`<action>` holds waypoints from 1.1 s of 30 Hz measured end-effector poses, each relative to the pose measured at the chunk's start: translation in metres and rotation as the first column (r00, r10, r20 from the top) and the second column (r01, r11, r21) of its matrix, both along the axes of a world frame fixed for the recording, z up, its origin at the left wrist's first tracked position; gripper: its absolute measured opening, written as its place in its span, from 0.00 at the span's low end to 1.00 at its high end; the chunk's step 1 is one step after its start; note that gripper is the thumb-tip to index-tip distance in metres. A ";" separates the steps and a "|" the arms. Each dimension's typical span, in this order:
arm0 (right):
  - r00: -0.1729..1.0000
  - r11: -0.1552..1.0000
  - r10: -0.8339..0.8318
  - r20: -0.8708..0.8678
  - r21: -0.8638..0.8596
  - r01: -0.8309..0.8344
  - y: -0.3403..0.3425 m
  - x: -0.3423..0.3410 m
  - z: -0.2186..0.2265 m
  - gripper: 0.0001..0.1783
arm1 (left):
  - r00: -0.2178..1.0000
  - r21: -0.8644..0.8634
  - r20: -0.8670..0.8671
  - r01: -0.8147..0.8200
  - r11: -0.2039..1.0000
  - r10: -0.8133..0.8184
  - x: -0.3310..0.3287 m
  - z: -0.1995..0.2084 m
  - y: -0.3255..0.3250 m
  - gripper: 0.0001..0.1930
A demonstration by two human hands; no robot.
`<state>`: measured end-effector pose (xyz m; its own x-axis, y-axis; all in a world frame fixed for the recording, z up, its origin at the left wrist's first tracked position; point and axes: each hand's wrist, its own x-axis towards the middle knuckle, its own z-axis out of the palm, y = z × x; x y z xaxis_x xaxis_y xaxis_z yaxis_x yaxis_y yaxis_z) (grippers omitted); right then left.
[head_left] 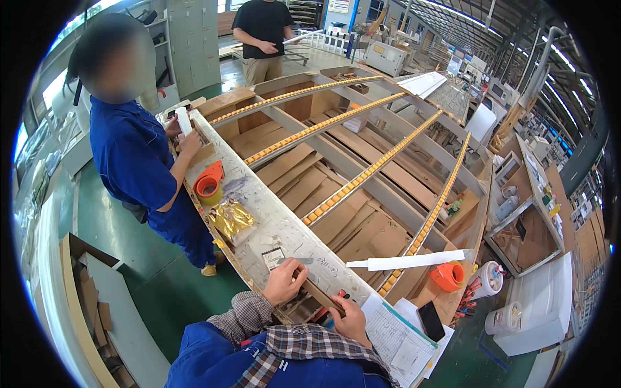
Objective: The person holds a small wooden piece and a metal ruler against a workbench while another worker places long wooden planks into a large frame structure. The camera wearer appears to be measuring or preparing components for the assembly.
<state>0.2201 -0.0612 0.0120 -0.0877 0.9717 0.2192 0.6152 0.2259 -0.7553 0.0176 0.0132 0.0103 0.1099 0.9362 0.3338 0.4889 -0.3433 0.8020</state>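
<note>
Head view: a brown strip [319, 295] runs between a worker's left hand [284, 282] and right hand [350, 321] at the near edge of a worn, pale tabletop [259, 202].
Brown strip: it slants from far left to near right, one end at each grip; whether it is loose or part of the open drawer-like recess [299, 310] beneath cannot be told.
Step in hand: apparently holding and lining up the strip; the next move seems to call for both ends kept level and clear of the tabletop edge.
Left hand: fingers curled closed over the far end, a grey blade [299, 261] just beyond.
Right hand: thumb and fingers closed around the near end, beside handwritten papers [396, 343] and a black phone [431, 321].
Tabletop, left: a gold packet [232, 220] lies near an orange tape dispenser [208, 184].
Roller frame, right: a white strip [414, 260] lies across yellow rollers [392, 279].
Far left: a co-worker [132, 155] in blue holds a white piece [183, 120].
</note>
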 end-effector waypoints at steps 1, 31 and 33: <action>1.000 1.000 0.002 0.001 0.008 -0.002 0.000 0.000 0.000 0.16 | 1.000 0.002 0.002 0.000 1.000 0.000 0.001 0.001 0.000 0.10; 0.995 0.988 0.094 0.015 -0.126 -0.091 0.000 0.003 -0.006 0.20 | 0.998 -0.025 -0.063 -0.013 1.000 0.011 0.001 -0.006 0.002 0.10; 0.996 0.989 0.093 0.014 -0.113 -0.091 0.000 0.003 -0.007 0.19 | 0.998 -0.051 -0.063 -0.007 0.999 0.004 0.001 -0.003 0.001 0.11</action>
<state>0.2229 -0.0612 0.0054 -0.1812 0.9777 0.1064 0.6105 0.1967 -0.7672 0.0183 0.0147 0.0070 0.1244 0.9526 0.2778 0.5407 -0.2998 0.7860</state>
